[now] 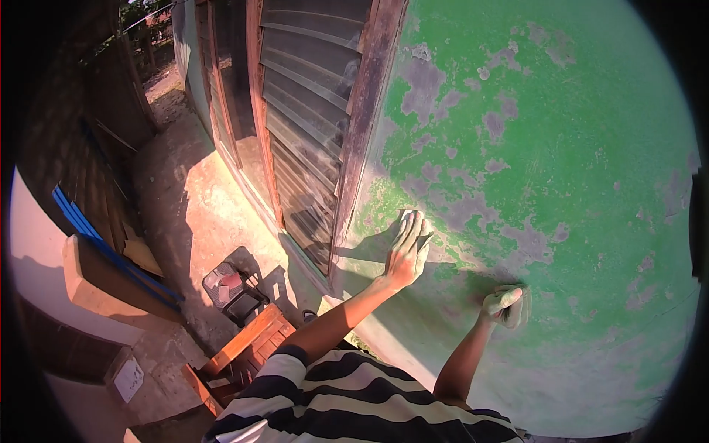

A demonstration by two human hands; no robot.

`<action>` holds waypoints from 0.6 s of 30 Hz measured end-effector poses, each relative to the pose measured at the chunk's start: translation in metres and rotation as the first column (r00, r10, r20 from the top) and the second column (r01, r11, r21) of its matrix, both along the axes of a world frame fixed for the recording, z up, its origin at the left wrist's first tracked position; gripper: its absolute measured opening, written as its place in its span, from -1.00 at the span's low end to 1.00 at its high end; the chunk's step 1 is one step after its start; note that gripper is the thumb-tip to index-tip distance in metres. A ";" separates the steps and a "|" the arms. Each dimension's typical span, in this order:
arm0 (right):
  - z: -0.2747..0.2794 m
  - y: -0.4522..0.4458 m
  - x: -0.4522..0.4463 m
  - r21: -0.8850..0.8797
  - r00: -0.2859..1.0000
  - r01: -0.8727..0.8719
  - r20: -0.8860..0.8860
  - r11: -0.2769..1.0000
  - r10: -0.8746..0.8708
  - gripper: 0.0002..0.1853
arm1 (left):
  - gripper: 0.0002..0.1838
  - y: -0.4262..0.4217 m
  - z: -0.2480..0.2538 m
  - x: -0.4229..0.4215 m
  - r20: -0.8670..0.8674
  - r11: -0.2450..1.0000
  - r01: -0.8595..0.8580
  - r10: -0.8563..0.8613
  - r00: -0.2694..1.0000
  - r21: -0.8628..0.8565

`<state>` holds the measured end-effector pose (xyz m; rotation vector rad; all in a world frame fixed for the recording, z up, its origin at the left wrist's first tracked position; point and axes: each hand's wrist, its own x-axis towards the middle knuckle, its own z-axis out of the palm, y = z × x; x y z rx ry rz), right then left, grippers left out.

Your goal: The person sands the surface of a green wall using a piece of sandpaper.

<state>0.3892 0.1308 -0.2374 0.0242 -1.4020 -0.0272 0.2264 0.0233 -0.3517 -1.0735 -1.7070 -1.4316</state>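
A green wall [591, 199] with worn paint and bare grey patches fills the right side. My left hand [408, 251] rests against it beside the window frame, fingers stretched out and lying close together, pale dust on them. To its right and lower, my right hand [507, 306] is closed against the wall, thumb on top and fingers curled. Whatever lies inside that grip is hidden. Pale dust covers this hand too. Both hands cast shadows on the wall.
A louvred window [306, 111] in a worn wooden frame [365, 125] adjoins the wall. Below left stand a wooden chair or bench [251, 343] and a dark basket-like object [225, 284] on the concrete ground [173, 192]. Blue pipes [96, 232] lean at the far left.
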 end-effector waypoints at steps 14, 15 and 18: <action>-0.005 0.008 -0.004 0.020 0.999 0.044 -0.030 0.999 -0.044 -0.44 | -0.49 0.026 -0.077 -0.005 0.588 0.925 -0.277 0.077 0.805 0.258; -0.005 0.010 -0.005 0.044 1.000 0.009 0.004 0.999 -0.009 -0.44 | -0.49 0.029 -0.069 -0.006 0.679 0.919 -0.295 0.041 0.733 0.263; -0.007 0.012 -0.004 0.008 1.000 0.015 0.009 1.000 -0.015 -0.42 | -0.49 0.039 -0.038 -0.020 0.767 0.898 -0.295 -0.070 0.638 0.327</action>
